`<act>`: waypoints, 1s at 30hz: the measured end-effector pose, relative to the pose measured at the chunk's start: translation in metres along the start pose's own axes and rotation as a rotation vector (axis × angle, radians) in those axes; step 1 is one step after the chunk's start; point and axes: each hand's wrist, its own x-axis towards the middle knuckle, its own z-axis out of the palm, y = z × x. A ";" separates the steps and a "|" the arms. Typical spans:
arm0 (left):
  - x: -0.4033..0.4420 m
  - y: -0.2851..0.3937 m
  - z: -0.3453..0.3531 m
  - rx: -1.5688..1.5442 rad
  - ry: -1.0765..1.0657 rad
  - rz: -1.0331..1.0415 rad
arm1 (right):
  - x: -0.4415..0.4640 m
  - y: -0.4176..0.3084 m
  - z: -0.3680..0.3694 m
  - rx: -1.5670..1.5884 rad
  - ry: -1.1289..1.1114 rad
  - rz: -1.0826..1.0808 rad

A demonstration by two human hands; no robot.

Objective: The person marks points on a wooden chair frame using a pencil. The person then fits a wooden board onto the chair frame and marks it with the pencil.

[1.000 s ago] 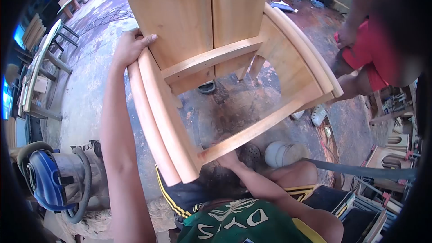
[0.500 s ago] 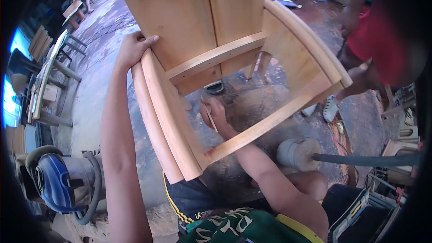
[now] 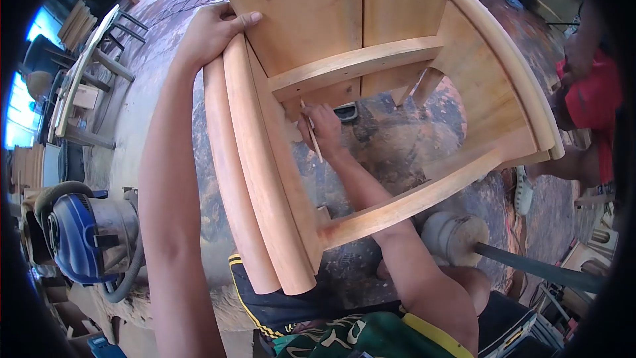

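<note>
A large chair frame of pale, smooth wood point(image 3: 358, 63) stands tilted just before the person, with its open seat part facing the camera. The left hand point(image 3: 213, 34) is at the upper end of the two thick, rounded wooden rails point(image 3: 262, 179) of the frame; its thumb lies forward toward the tall, flat wooden backboards point(image 3: 291, 10), and the fingers bend over the rail end, holding the frame, although their tips are hidden. The right hand point(image 3: 323, 129) is inside the opening, having passed under the straight wooden front bar point(image 3: 411, 199). Its fingers are close together and hold a thin, pale stick point(image 3: 317, 144), whose upper end is near the curved crosspiece; I cannot tell whether it touches the wood. Beyond this hand, on the stained floor point(image 3: 437, 109), there is a small, dark container with a pale rim point(image 3: 346, 113). At the left side stands a blue and grey vacuum cleaner point(image 3: 86, 232). Near the right forearm is a dusty, whitish round vessel point(image 3: 456, 238), to which a dark hose point(image 3: 540, 266) is joined. Further right, another person in red shorts point(image 3: 586, 89) is partly visible.
</note>
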 end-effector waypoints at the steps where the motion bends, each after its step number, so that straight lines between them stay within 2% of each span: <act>1: 0.000 0.000 0.001 0.001 0.003 -0.015 | 0.001 0.001 0.001 -0.009 0.000 -0.002; 6: 0.001 0.001 0.000 0.015 0.001 -0.029 | 0.004 0.007 0.001 -0.050 -0.003 -0.047; 9: 0.004 -0.002 0.000 0.013 -0.002 -0.028 | -0.013 0.008 -0.001 -0.058 -0.107 -0.007; 15: 0.002 0.002 0.001 0.019 -0.006 -0.024 | 0.020 0.005 -0.006 0.000 0.034 -0.098; 18: 0.003 0.000 0.000 0.036 -0.008 -0.023 | 0.021 0.011 -0.005 -0.035 0.033 -0.108; 21: 0.003 -0.002 0.001 0.022 -0.019 -0.039 | 0.005 0.013 -0.004 -0.036 -0.105 -0.083; 30: -0.001 0.008 0.000 0.017 -0.023 -0.054 | 0.013 0.012 -0.011 -0.057 -0.090 -0.095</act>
